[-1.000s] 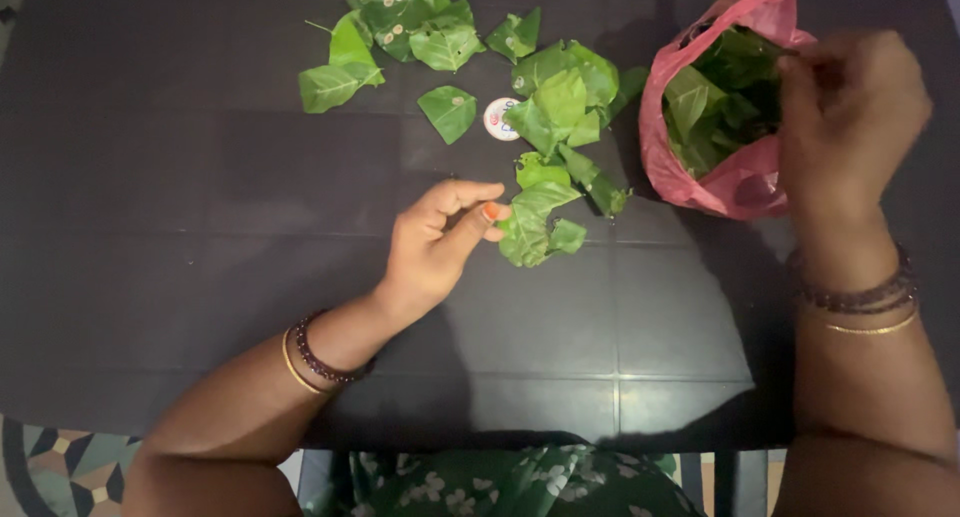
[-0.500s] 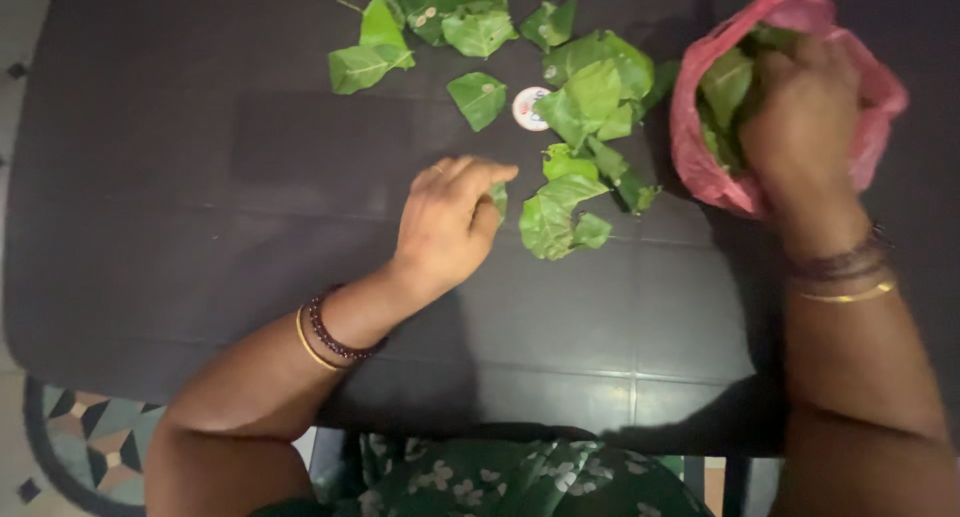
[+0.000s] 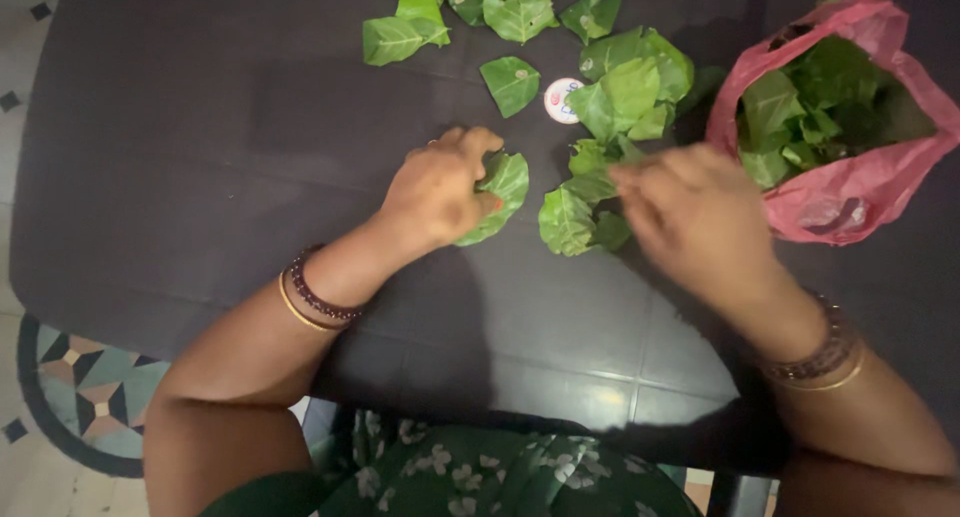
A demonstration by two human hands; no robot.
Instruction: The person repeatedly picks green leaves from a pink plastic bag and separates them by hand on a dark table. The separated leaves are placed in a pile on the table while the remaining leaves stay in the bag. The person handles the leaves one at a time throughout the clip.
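Note:
My left hand [image 3: 440,189] is closed around a green leaf [image 3: 503,190] on the dark table [image 3: 200,157]. My right hand [image 3: 690,217] hovers blurred just right of a small heap of green leaves [image 3: 580,212]; whether it holds anything is unclear. A pink plastic bag [image 3: 850,192] full of leaves lies at the right, its mouth facing my right hand. More leaves [image 3: 632,82] lie loose behind the heap.
A small round white lid or tin [image 3: 562,99] sits among the leaves. Several loose leaves [image 3: 395,37] spread along the far edge. The table's near edge runs above my lap; patterned floor tiles [image 3: 80,397] show at the lower left.
My right hand has come out of the pink bag and moved left toward the leaf heap. My left hand has closed on a leaf. The camera has moved closer.

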